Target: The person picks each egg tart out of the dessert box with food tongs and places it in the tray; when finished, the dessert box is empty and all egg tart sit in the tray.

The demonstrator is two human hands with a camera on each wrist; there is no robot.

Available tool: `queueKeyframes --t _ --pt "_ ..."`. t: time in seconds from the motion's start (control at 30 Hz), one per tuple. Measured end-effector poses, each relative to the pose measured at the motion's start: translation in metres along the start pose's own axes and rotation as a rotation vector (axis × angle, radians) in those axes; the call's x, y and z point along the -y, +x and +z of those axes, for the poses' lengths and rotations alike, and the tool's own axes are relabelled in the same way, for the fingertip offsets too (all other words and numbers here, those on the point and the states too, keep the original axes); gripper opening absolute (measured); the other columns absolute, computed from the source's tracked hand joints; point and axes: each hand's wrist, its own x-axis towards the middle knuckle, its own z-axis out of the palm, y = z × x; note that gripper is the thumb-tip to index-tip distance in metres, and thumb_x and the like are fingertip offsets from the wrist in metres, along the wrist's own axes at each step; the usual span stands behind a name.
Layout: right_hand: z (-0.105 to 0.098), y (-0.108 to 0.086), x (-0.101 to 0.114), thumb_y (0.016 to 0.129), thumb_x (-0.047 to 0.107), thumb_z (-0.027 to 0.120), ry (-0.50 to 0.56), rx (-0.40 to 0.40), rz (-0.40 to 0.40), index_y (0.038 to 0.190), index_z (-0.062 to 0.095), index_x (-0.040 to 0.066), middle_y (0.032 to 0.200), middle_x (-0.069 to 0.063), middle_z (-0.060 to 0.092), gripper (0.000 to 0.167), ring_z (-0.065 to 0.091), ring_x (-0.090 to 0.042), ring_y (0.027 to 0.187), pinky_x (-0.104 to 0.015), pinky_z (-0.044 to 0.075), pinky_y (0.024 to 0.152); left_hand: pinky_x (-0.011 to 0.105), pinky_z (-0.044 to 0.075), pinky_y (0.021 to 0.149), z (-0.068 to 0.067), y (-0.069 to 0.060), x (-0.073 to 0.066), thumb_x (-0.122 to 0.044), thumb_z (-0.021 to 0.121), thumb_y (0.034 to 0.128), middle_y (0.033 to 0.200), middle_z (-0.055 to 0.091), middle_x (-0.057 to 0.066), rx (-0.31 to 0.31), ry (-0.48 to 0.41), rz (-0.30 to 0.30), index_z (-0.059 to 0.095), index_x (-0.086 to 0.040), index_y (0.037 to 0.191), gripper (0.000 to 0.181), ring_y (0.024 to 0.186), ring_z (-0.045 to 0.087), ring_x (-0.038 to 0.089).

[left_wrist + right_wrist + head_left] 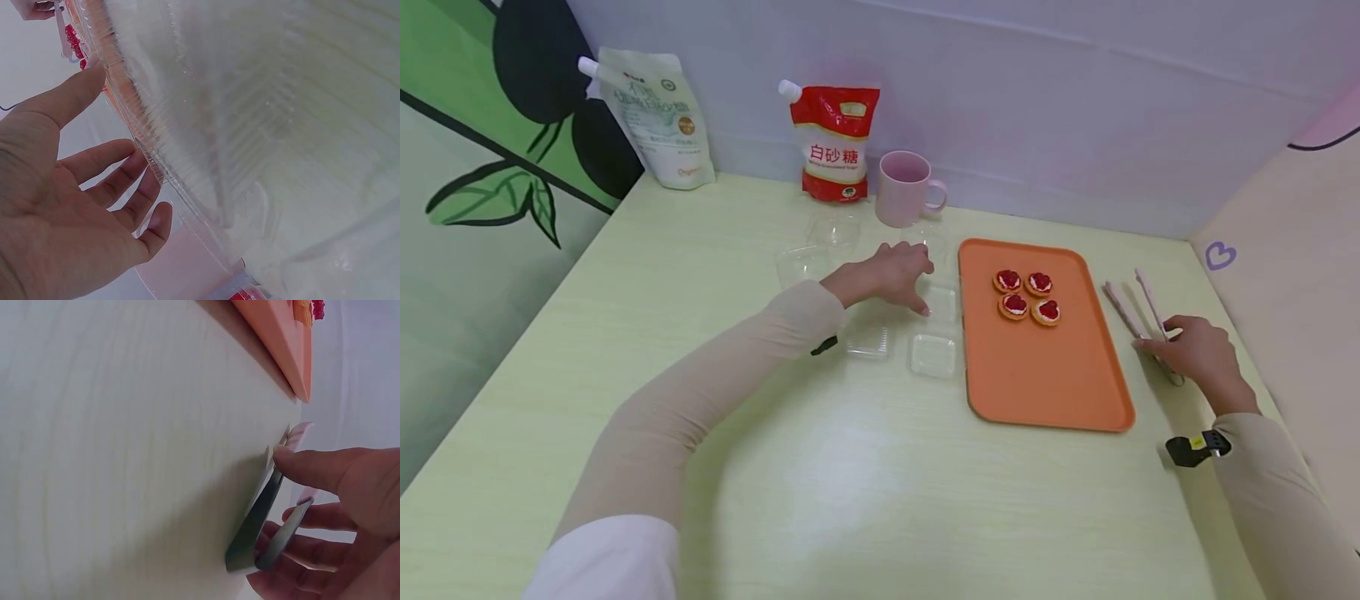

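Note:
My left hand (pixel 895 275) hovers over several clear plastic boxes. In the left wrist view its thumb and fingers are spread apart beside the rim of one clear plastic box (pixel 219 125); whether they touch it I cannot tell. Tongs (pixel 1131 312) with pinkish tips and a metal bend lie at the table's right side. My right hand (pixel 1198 358) holds them near the bend, thumb on one arm and fingers around the other, as the right wrist view shows. Between the hands, an orange tray (pixel 1045 383) bears several small tarts (pixel 1013 307) with red topping.
At the back stand a pink mug (pixel 901 192), a red and white sugar bag (pixel 835 146) and a pale pouch (pixel 662 125). Two open clear boxes (pixel 932 357) (pixel 868 342) lie left of the tray. A wall borders the table's right edge.

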Motion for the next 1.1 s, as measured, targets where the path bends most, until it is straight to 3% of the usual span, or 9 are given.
queueKeyframes --t 0.27,0.6,0.73,0.8,0.87,0.97,1.03,1.1 --pt "0.0 -0.004 0.0 0.093 0.053 0.061 -0.01 0.031 0.082 0.129 0.05 -0.012 0.116 -0.04 0.059 0.074 0.064 -0.047 0.083 -0.037 0.046 0.051 0.045 0.036 0.101 0.0 -0.002 -0.003 -0.043 0.079 0.0833 0.135 0.05 0.009 0.0 0.012 0.013 0.055 -0.009 0.141 0.071 0.122 0.045 0.029" --pt "0.002 -0.004 0.006 0.094 0.055 0.057 0.038 0.03 0.097 0.134 0.044 -0.014 0.116 -0.04 0.059 0.08 0.063 -0.05 0.089 -0.039 0.048 0.056 0.044 0.035 0.102 0.0 -0.001 -0.002 -0.043 0.079 0.0832 0.135 0.049 0.008 -0.002 -0.015 0.002 0.055 -0.009 0.141 0.071 0.122 0.044 0.027" --pt "0.003 -0.001 0.009 0.098 0.048 0.053 0.098 -0.086 0.109 0.146 0.032 -0.01 0.119 -0.04 0.059 0.078 0.06 -0.055 0.101 -0.049 0.049 0.068 0.045 0.035 0.102 -0.002 -0.001 -0.002 -0.043 0.079 0.0831 0.135 0.049 0.009 -0.007 -0.016 0.002 0.054 -0.009 0.141 0.072 0.122 0.043 0.028" --pt "0.003 -0.001 0.012 0.099 0.043 0.053 0.169 -0.178 0.107 0.153 0.023 -0.004 0.121 -0.039 0.059 0.078 0.059 -0.053 0.104 -0.042 0.049 0.07 0.045 0.034 0.103 -0.003 -0.001 -0.001 -0.044 0.079 0.0831 0.137 0.048 0.008 0.001 -0.017 -0.007 0.054 -0.009 0.142 0.073 0.123 0.043 0.027" --pt "0.001 0.0 0.017 0.098 0.041 0.054 0.25 -0.267 0.11 0.158 0.016 0.004 0.123 -0.035 0.059 0.08 0.063 -0.039 0.098 -0.029 0.047 0.068 0.045 0.034 0.105 -0.003 -0.001 -0.001 -0.044 0.079 0.083 0.139 0.047 0.008 0.011 -0.024 -0.017 0.053 -0.01 0.143 0.074 0.123 0.042 0.027" --pt "-0.005 0.0 0.028 0.097 0.041 0.057 0.338 -0.35 0.108 0.16 0.013 0.016 0.126 -0.026 0.058 0.081 0.056 -0.005 0.088 -0.012 0.038 0.064 0.045 0.033 0.106 -0.003 -0.001 -0.001 -0.046 0.078 0.0833 0.141 0.046 0.009 0.022 -0.021 -0.03 0.051 -0.011 0.145 0.076 0.124 0.041 0.027" --pt "-0.009 0.0 0.036 0.097 0.041 0.058 0.365 -0.375 0.089 0.16 0.013 0.02 0.125 -0.021 0.057 0.08 0.044 0.008 0.084 -0.008 0.036 0.065 0.046 0.032 0.107 -0.003 0.0 -0.002 -0.046 0.078 0.0834 0.142 0.045 0.009 0.023 -0.016 -0.034 0.051 -0.011 0.145 0.076 0.124 0.04 0.027" --pt "-0.011 -0.001 0.044 0.096 0.041 0.059 0.381 -0.38 0.06 0.16 0.015 0.022 0.122 -0.018 0.056 0.079 0.041 0.011 0.085 -0.009 0.036 0.066 0.047 0.031 0.108 -0.002 0.0 -0.003 -0.047 0.078 0.0833 0.143 0.045 0.01 0.029 -0.003 -0.032 0.051 -0.011 0.145 0.076 0.126 0.04 0.028"
